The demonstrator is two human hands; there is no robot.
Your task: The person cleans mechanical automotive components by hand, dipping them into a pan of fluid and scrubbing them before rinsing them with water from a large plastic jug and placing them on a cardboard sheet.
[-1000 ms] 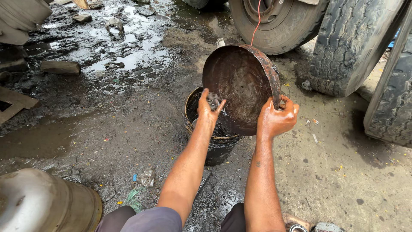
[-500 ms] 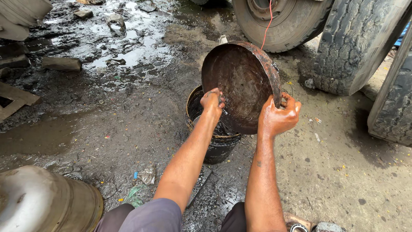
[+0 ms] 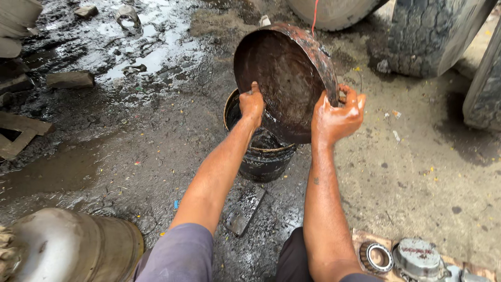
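Head camera showed a rusty round pan (image 3: 284,78) tilted over a black bucket (image 3: 261,156) on wet, oily ground (image 3: 130,156). Right hand (image 3: 336,117) gripped its rim with oily fingers; left hand (image 3: 252,104) pressed inside it, fingers curled shut.

Both arms stretched fwd, left hand (image 3: 252,104) fisted, right hand (image 3: 336,116) oily, fingers (image 3: 350,96) curled, wrist bent.
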